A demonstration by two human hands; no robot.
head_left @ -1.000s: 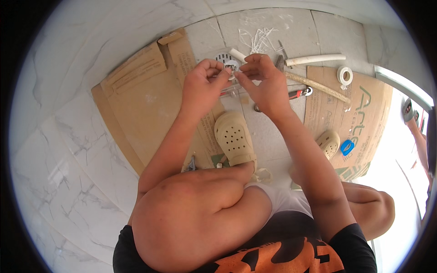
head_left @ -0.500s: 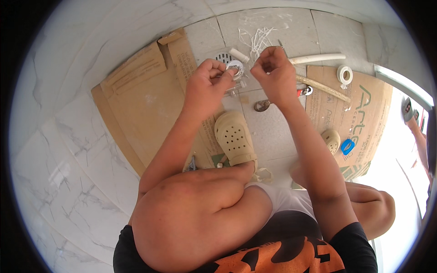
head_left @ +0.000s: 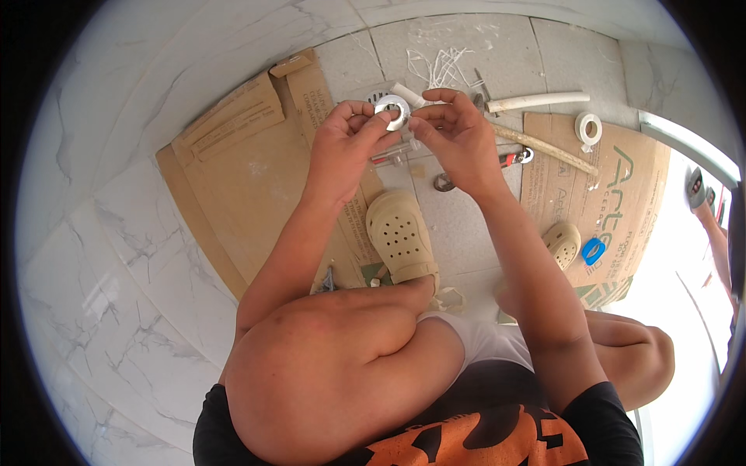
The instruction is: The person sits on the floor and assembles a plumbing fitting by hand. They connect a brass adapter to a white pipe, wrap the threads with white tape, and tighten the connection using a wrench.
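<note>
My left hand [head_left: 342,147] grips a shiny white ring [head_left: 390,107] with a round hole, the thumb lying across its lower part. At the ring's right edge, the thumb and fingertips of my right hand [head_left: 462,144] come together, with the upper fingers curved apart from them. Whatever is pinched there is too small to tell. Just below my hands a clear or chrome fitting [head_left: 398,152] lies on the floor. Beneath my right hand is a tool with a red handle [head_left: 507,160], partly covered.
Ahead lie a slotted drain cover [head_left: 376,96], a short white tube [head_left: 407,95], tangled white strips [head_left: 444,68], a white pipe [head_left: 538,100] and a tan pipe [head_left: 552,149]. Cardboard [head_left: 233,179] covers the left floor. A tape roll [head_left: 588,129] and blue ring [head_left: 594,251] rest on cardboard at right.
My right hand has moved left and down to the ring, and its upper fingers have uncurled. The ring, in my left hand, has shifted slightly left and turned.
</note>
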